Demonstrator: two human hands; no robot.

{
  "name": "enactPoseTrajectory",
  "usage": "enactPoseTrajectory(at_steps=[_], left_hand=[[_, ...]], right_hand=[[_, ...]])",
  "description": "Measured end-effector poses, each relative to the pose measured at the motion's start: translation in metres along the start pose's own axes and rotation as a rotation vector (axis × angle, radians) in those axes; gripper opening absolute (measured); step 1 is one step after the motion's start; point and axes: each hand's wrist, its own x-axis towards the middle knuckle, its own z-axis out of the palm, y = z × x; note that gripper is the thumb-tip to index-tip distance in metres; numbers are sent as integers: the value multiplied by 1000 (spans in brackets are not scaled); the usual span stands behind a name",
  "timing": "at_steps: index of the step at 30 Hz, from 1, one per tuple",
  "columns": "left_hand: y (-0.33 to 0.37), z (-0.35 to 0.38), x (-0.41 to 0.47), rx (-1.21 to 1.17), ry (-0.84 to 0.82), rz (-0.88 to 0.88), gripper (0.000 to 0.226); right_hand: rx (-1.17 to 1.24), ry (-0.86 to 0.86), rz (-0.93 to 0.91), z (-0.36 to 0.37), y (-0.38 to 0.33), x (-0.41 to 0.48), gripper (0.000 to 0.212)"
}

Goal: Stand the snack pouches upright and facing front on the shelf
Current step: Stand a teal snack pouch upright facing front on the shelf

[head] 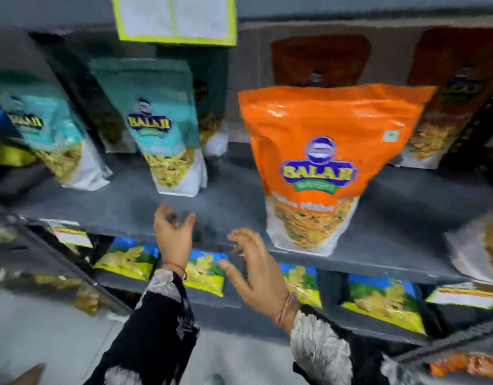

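Observation:
An orange snack pouch [320, 151] stands upright near the front of the grey shelf [231, 195], logo facing me. Left of it a teal pouch [159, 126] stands upright, also front on. Another teal pouch [45, 132] leans at the far left. More orange pouches [445, 101] stand behind at the right, and one [320, 59] directly behind the front one. My left hand [173, 234] hovers at the shelf's front edge with fingers apart, holding nothing. My right hand [256, 270] is lower, left of the orange pouch, fingers spread and empty.
The shelf below holds several blue, green and yellow chip bags [384, 301]. A white card with a yellow-green border [175, 18] hangs from the shelf above. Another pouch [484, 245] lies at the right edge. A dark upright [73, 262] runs at lower left.

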Motion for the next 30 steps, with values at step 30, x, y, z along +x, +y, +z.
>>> enactPoseTrajectory(at_steps=[30], left_hand=[[-38,-95,136,109,-808,-45,80]], right_hand=[[46,76,592,118,5,113,73]])
